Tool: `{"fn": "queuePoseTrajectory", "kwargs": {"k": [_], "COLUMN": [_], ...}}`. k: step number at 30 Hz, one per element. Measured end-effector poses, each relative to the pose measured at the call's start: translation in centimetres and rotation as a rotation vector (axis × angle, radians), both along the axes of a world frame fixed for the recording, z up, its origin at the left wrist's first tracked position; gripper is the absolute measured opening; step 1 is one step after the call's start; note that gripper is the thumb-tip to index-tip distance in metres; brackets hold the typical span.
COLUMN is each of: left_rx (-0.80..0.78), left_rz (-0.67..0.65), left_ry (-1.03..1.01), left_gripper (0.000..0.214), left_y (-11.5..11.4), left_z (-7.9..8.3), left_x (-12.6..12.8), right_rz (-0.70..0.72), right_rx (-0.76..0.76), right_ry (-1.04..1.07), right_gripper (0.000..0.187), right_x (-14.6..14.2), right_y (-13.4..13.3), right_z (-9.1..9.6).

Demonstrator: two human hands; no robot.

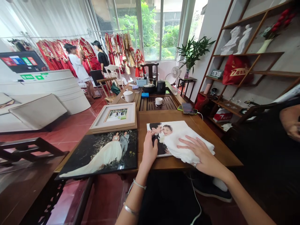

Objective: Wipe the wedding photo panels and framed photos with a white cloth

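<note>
A wedding photo panel (156, 150) of a couple lies flat near the front edge of the wooden table. My left hand (150, 148) holds its left edge, with the thumb apart from the fingers and over the picture. Across the panel's right part is spread a bunched white cloth (180, 142), hiding much of the picture. My right hand (199, 153) lies flat on this cloth with spread fingers, pressing it down. To the left, a dark glossy wedding photo (93, 153) overhangs the table's edge. Behind that, a light wooden picture frame (98, 125) holds a smaller photo.
On the table (217, 150) further back are a slatted tea tray (159, 106), a white cup (159, 101), a lidded white mug (127, 96) and a phone (189, 108) on a cable. Another person's arm (289, 120) is at right. Two people stand by red garments.
</note>
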State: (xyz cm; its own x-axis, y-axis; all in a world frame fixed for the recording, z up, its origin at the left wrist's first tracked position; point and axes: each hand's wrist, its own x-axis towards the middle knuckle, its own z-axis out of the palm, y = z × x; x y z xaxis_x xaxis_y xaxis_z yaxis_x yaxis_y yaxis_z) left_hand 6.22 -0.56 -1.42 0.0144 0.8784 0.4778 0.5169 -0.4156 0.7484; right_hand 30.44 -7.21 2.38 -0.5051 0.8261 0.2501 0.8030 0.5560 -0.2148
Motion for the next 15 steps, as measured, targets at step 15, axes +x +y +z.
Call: {"fn": "queuePoseTrajectory", "kwargs": {"k": [15], "left_rx": [0.001], "left_rz": [0.007], "left_ry": [-0.014], "left_gripper": [0.029], "left_y": [0.2], "left_z": [-0.3], "left_x": [-0.2], "right_rz": [-0.168], "right_rx": [-0.05], "right_ry": [-0.041], "right_gripper": [0.062], "right_x": [-2.8], "right_y": [12.6], "right_z": [0.8]}}
